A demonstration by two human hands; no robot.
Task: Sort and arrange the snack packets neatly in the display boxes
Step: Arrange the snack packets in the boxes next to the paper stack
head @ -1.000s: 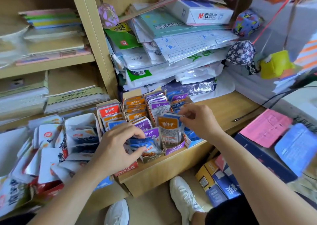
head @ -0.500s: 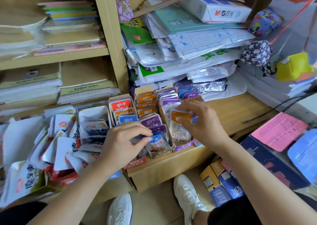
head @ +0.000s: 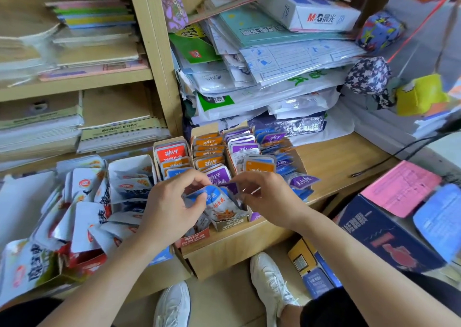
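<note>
Blue snack packet [head: 219, 203] sits at front end of middle display box [head: 230, 224], pinched by left hand [head: 169, 209] and right hand [head: 270, 197], fingers curled on its edges. Behind it in that box: purple packet [head: 219, 175], then orange packets [head: 209, 152], upright. Beyond box: paper packs [head: 287, 59], stacked.

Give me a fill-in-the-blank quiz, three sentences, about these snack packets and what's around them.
1. The left hand grips a ____ snack packet.
2. Both shoes on the floor are ____.
3. Left of the blue sheet, on the dark box, lies a ____ sheet.
Missing words: blue, white, pink.
</note>
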